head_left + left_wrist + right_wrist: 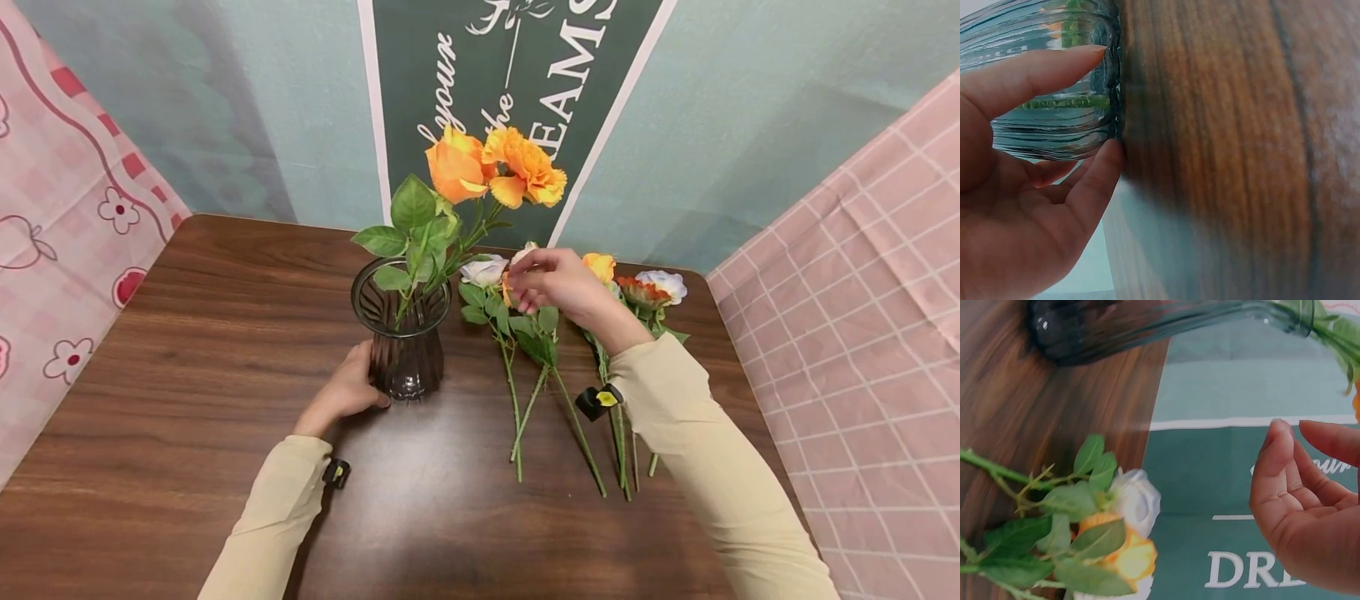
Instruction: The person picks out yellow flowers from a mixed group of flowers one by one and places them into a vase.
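A dark ribbed glass vase (408,358) stands upright on the table, holding an orange rose (456,165) and an orange carnation (528,171) on leafy stems. Around the vase's lower part, my left hand (347,387) grips the glass, thumb on one side and fingers on the other in the left wrist view. To the right of the vase, my right hand (562,287) is raised above flowers on the table, its fingers loosely bent with nothing between them. Near it in the right wrist view lie a pale rose (1138,503) and an orange flower (1129,556).
More loose flowers, including a yellow-orange rose (600,267) and a white-and-red bloom (660,287), lie at the right with stems toward the front. A green lettered hanging (420,75) covers the back. Pink patterned cloth (847,333) borders the wooden table (187,375) at both sides.
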{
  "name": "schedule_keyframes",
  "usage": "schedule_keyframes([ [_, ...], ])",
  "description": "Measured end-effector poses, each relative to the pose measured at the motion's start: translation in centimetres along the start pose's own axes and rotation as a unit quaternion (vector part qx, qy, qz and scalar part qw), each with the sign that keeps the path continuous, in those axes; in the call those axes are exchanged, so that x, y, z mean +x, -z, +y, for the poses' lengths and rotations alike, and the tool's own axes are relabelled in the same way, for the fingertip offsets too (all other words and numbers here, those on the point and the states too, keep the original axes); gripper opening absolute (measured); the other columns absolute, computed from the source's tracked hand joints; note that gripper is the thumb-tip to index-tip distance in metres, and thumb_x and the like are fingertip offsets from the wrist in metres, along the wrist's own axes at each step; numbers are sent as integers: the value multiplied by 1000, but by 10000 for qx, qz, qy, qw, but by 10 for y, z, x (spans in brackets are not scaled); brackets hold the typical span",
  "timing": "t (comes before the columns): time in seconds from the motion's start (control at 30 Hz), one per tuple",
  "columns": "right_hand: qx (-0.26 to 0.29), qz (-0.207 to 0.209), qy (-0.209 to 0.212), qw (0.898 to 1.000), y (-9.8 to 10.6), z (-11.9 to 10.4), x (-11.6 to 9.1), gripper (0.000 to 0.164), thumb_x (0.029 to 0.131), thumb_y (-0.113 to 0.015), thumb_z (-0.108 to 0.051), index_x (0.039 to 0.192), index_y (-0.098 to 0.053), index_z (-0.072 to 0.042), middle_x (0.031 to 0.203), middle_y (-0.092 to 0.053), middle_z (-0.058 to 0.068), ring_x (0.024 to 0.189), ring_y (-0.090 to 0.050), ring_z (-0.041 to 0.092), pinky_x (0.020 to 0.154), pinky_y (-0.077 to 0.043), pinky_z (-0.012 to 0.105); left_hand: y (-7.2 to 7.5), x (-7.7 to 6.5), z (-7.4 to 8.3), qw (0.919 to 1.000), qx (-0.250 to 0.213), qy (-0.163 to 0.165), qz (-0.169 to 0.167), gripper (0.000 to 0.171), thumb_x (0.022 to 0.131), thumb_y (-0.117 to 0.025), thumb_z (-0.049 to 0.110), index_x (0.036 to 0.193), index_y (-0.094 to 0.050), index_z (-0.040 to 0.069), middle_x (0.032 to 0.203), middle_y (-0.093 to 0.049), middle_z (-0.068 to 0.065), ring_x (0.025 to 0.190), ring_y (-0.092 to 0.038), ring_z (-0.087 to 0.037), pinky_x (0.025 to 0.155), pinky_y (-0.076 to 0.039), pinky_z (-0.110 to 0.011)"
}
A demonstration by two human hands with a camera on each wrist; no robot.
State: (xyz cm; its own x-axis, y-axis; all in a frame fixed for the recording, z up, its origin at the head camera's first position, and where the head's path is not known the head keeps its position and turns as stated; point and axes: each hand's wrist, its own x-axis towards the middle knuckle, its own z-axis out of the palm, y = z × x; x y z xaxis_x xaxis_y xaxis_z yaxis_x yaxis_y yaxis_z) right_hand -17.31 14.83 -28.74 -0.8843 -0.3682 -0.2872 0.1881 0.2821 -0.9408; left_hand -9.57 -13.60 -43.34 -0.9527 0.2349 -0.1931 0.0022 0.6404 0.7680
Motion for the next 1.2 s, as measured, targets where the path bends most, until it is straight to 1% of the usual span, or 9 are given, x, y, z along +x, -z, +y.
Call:
schedule_keyframes([
  [0.17, 4, 205, -168, 9996, 10, 12, -2, 16, 87, -51, 2, 100, -53, 11, 73, -58, 13, 58, -57, 18, 57, -51, 29, 0, 0, -1, 10000, 34, 4, 0, 88, 55, -74, -1, 130, -28, -13, 124, -36, -32, 113, -37, -41, 95, -32, -51],
  [0.4, -66, 185, -358, 9992, 19, 30, -2, 17, 89, -50, 1, 100, -50, 14, 76, -59, 13, 59, -58, 17, 58, -52, 29, 0, 1, -1, 10000, 51, 11, -3, 89, 55, -74, 0, 130, -28, -12, 124, -36, -32, 114, -37, -41, 96, -32, -51],
  [0.67, -200, 229, -723, 9969, 27, 54, -7, 20, 88, -50, 0, 101, -50, 16, 74, -60, 13, 59, -58, 16, 59, -52, 31, 0, 0, -1, 10000, 50, -4, 21, 89, 55, -74, -1, 130, -28, -13, 123, -37, -32, 114, -37, -41, 96, -31, -51],
  [0.83, -368, 267, -1019, 9938, 35, 71, -11, 18, 85, -51, 2, 99, -51, 14, 74, -60, 10, 59, -58, 15, 59, -52, 29, 0, 0, -2, 10000, 34, -15, 32, 88, 54, -74, -1, 129, -29, -12, 122, -38, -32, 112, -38, -41, 96, -32, -51],
  [0.93, -488, 282, -1139, 9919, 39, 81, -13, 18, 83, -52, 4, 98, -52, 14, 74, -59, 12, 58, -57, 15, 57, -52, 28, 0, 0, -2, 10000, 45, -31, 47, 88, 54, -74, -1, 129, -29, -13, 122, -38, -32, 112, -38, -41, 96, -32, -51],
  [1.0, -589, 248, -1192, 9908, 42, 88, -13, 18, 81, -53, 6, 97, -53, 15, 78, -60, 13, 58, -57, 15, 57, -52, 28, 0, 0, -2, 10000, 55, -37, 49, 88, 54, -74, -1, 129, -29, -13, 122, -38, -32, 112, -38, -41, 96, -32, -51],
  [1.13, -928, 225, -1361, 9861, 45, 101, -14, 18, 79, -53, 7, 96, -54, 14, 84, -62, 16, 59, -58, 17, 57, -52, 30, 0, 0, -2, 10000, 57, -46, 41, 88, 54, -74, -1, 129, -29, -12, 122, -38, -31, 112, -38, -40, 95, -32, -50],
  [1.2, -1152, 199, -1426, 9829, 45, 105, -16, 17, 79, -53, 7, 95, -54, 13, 83, -62, 17, 60, -58, 18, 58, -52, 31, 0, 0, -2, 10000, 52, -47, 40, 88, 55, -74, -1, 129, -30, -12, 122, -38, -31, 112, -38, -40, 95, -33, -50],
])
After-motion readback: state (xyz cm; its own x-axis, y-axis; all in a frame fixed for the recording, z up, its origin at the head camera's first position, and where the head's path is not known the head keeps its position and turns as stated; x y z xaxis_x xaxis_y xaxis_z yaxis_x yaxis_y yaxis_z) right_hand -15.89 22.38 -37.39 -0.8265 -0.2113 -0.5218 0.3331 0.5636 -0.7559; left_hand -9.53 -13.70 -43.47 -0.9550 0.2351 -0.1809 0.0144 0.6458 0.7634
